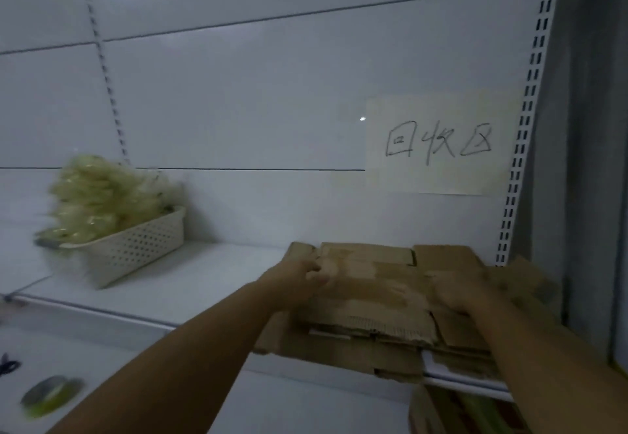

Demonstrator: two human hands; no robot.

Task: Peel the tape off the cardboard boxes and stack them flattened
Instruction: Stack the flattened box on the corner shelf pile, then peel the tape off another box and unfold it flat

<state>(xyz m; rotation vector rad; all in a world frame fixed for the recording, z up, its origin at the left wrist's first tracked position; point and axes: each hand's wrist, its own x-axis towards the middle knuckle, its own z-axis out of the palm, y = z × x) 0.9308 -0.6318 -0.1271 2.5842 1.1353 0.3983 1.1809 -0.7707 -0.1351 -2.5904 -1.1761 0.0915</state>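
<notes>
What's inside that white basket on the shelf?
The white basket holds a heap of pale yellow-green stuff, piled above its rim. It is too blurred to identify, and whatever lies underneath is covered.

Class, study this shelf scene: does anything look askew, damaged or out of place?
The flattened cardboard stack overhangs the shelf's front edge, its layers unevenly aligned, with a torn, ragged front edge. The white basket sits tilted against the back panel. Both hands, left and right, rest on the stack.

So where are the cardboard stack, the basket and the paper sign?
Cardboard stack (370, 301): head view, top sheet.
Basket (142, 246): head view, perforated front wall.
Paper sign (438, 143): head view, middle of the handwriting.
</notes>
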